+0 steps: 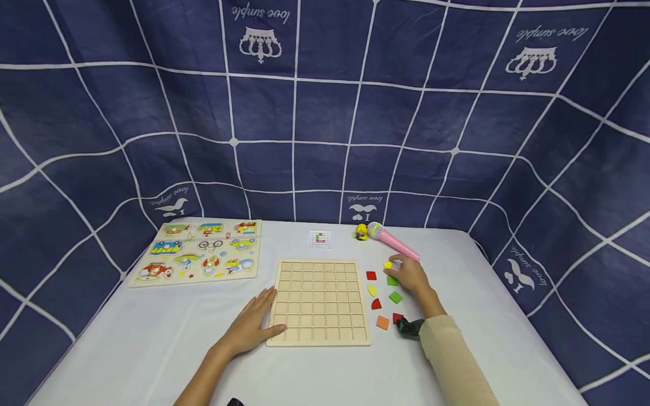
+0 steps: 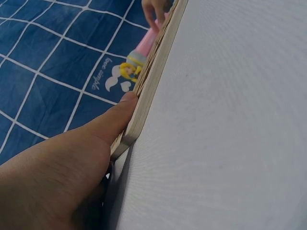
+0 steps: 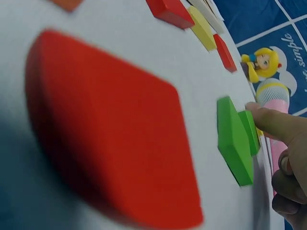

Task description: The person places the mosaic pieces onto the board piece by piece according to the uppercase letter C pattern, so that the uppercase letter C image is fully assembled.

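A square wooden grid board (image 1: 317, 304) lies in front of the person. My left hand (image 1: 254, 321) rests at its left side, fingers straight along the edge and thumb over the near left corner. In the left wrist view that thumb (image 2: 115, 115) lies against the rim. Right of the board, my right hand (image 1: 411, 275) pinches a small yellow piece (image 1: 388, 265), thumb and fingertips on either side of it. In the right wrist view the hand mostly hides this piece. Two green pieces (image 3: 235, 139) lie close by the thumb.
Red, yellow and orange pieces (image 1: 382, 322) lie between the board and right arm. Behind them are a pink toy microphone (image 1: 396, 241) and a small yellow-haired figure (image 1: 361, 232). A pattern card (image 1: 320, 238) sits behind the board, a vehicle puzzle (image 1: 198, 254) at left.
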Demonstrator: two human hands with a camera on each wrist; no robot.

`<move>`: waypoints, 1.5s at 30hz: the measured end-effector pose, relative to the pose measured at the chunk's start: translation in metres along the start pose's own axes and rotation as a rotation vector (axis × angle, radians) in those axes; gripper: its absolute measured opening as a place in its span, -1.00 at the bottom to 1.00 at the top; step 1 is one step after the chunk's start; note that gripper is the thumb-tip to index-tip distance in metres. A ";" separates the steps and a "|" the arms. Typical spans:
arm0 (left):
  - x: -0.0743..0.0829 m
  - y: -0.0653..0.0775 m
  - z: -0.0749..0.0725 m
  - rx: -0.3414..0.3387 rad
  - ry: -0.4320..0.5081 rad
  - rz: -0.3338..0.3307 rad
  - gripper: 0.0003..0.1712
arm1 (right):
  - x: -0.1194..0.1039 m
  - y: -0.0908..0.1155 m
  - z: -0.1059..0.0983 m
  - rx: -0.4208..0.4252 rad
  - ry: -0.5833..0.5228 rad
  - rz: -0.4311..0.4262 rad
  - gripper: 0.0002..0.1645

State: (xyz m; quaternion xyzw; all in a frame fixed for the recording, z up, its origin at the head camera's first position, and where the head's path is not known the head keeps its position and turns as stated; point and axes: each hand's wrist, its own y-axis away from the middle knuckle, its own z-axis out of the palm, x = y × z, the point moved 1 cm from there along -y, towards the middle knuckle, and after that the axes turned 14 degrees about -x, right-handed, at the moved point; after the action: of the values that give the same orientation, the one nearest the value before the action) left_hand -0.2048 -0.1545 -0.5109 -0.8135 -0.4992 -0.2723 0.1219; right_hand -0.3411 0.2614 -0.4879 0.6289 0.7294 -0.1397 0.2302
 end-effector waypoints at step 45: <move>0.000 0.000 0.000 0.019 -0.002 -0.007 0.05 | -0.113 0.014 0.033 0.129 -0.105 -0.257 -0.68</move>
State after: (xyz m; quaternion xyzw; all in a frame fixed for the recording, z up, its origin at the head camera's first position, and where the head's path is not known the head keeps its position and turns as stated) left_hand -0.2048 -0.1551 -0.5109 -0.8109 -0.5045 -0.2674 0.1283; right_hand -0.3103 0.1508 -0.4574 0.5356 0.7803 -0.2473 0.2073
